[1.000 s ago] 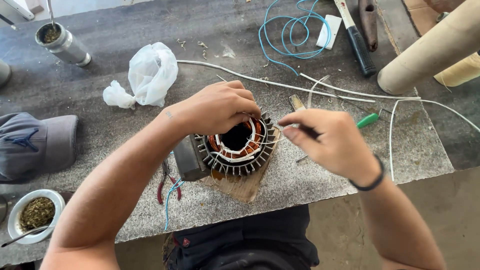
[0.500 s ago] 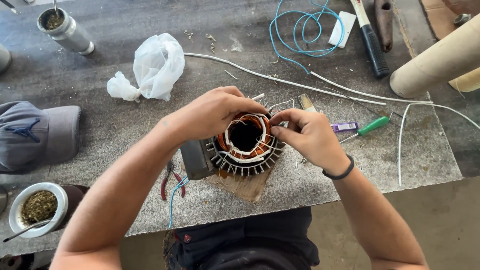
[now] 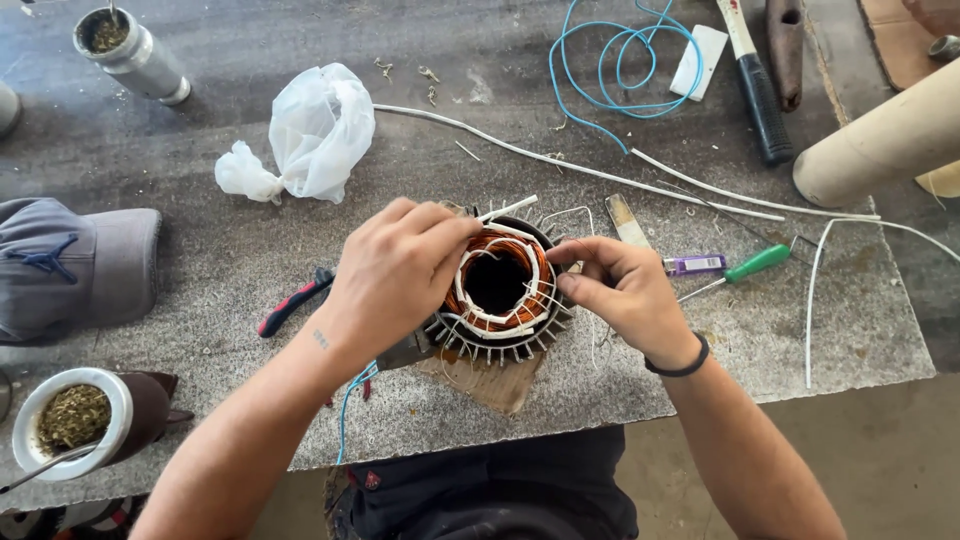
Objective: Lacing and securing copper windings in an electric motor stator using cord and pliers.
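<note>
Left hand: the left hand lies over the left rim of the motor stator; its fingers are curled, pinching a white sleeve end at the top of the winding.
Right hand: the right hand is at the stator's right rim; fingers bent, tips pressed to the winding, seemingly gripping a thin wire, though the wire itself is too fine to confirm.
Stator position: between both sets of fingers, standing on a wood scrap on the worktop.
Risk 1: judged, a hard pull on the sleeve could nick or kink the copper wire; cause is bare fingers working against stiff turns.
Risk 2: the sharp fins just under the fingers could scrape skin if a grip slips.
Risk 3: the stator could tip off the small wood scrap under uneven side force.
Materials: copper coil is glossy orange, tightly wound in a ring; white sleeving is smooth, tubular; fins are grey metal, thin, radial.
Worktop: speckled grey stone, rough, dusty.
Beyond right fingers: green-handled screwdriver, purple lighter.
Beyond left fingers: red-and-black pliers, crumpled white plastic bag.
</note>
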